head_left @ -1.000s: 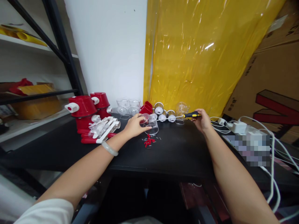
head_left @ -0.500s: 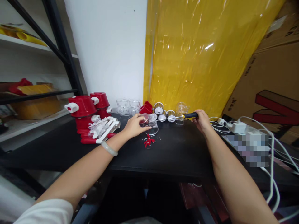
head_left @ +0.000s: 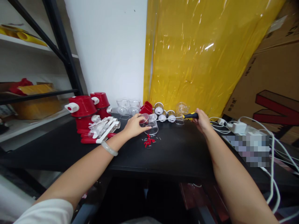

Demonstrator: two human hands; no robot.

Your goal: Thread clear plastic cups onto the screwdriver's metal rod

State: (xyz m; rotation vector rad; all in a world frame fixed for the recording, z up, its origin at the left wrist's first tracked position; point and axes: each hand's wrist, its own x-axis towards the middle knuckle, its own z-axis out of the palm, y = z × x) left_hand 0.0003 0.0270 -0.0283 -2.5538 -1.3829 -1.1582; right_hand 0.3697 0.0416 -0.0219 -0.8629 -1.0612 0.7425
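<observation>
Silvery drums [head_left: 171, 116] lie behind the screwdriver [head_left: 191, 115], red pieces [head_left: 148, 143] in front.

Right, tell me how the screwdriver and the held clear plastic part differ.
The screwdriver is long and slim; the clear plastic part is broad and rounded.
The screwdriver is opaque, partly black and yellow; the clear plastic part is see-through.
The right hand holds the screwdriver, the left hand the clear plastic part.
Both are held.

We can read no text with certainty. On the cardboard box [head_left: 263, 73] we note a large red, black-outlined mark [head_left: 273, 119] resembling a letter, cut by the frame edge, and dark characters [head_left: 231, 105] too small to decipher.
</observation>
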